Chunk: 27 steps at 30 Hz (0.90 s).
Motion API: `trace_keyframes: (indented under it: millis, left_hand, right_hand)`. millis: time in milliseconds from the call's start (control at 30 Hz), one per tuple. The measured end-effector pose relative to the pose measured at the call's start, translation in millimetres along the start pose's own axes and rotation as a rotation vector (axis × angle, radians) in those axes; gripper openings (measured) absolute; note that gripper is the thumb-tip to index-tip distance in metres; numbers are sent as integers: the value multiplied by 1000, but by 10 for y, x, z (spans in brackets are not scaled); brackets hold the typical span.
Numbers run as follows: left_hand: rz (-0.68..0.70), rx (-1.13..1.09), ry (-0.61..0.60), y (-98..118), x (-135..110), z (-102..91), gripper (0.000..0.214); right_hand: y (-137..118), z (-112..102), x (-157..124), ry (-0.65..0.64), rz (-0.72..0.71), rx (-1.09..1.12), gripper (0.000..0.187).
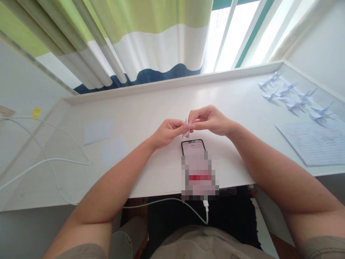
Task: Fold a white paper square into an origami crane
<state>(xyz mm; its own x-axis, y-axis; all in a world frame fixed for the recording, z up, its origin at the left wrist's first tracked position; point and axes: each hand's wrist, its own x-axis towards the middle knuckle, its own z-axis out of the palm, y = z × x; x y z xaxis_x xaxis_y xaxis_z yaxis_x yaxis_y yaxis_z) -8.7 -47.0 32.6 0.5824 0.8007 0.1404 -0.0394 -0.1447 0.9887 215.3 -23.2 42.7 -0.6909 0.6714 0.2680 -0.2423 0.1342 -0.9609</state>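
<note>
Between my two hands, above the middle of the desk, is a small folded piece of white paper [185, 133]. My left hand [171, 131] pinches it from the left, thumb and fingers closed on it. From the right, my right hand [207, 118] grips the paper's other side between thumb and fingertips. The fingers cover much of the paper, so its full folded shape is hidden. Just below the hands lies a phone [193, 147], its lower part blurred out and a white cable plugged into its bottom end.
Several folded paper cranes [298, 104] stand at the far right, behind a lined notebook [315, 144]. Loose white paper squares [98, 131] lie at the left, near a white cable [67, 160]. A raised rim [172, 83] runs along the back of the desk, below the curtain [161, 46].
</note>
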Motion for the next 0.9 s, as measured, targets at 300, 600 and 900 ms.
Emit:
trace_keyframes:
  millis: [300, 600, 900]
  left_hand:
    - [-28, -8, -28, 4, -7, 5, 49]
    - [2, -17, -22, 2, -3, -7, 52]
    - [-46, -105, -68, -26, 0, -27, 48]
  right_hand:
    - [5, -45, -9, -59, 18, 8, 18]
    - [-3, -20, -3, -42, -11, 10, 19]
    - [-21, -12, -13, -78, -9, 38, 19]
